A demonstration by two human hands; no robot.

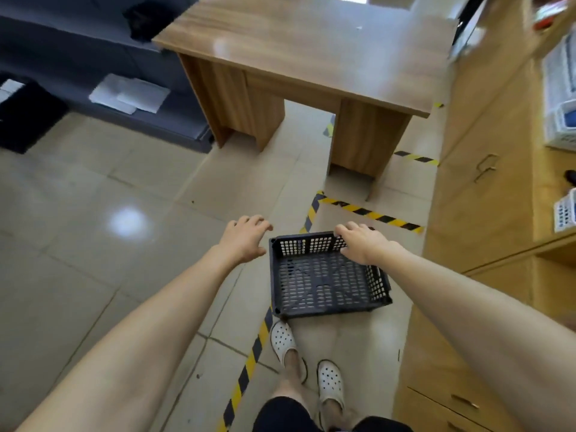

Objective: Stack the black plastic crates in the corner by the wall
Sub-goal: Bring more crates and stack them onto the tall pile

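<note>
- A black perforated plastic crate (327,275) is seen on the tiled floor, below and between the two outstretched hands.
- The right hand (361,243) is spread open over the crate's far right corner; contact cannot be told.
- The left hand (246,236) is held open, empty, just left of the crate.

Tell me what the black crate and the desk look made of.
Black crate: looks like moulded matte plastic, with perforated walls and a slotted base. Desk: wood-grain surface with a light sheen, probably laminate over board rather than solid wood; the view cannot settle that.
</note>
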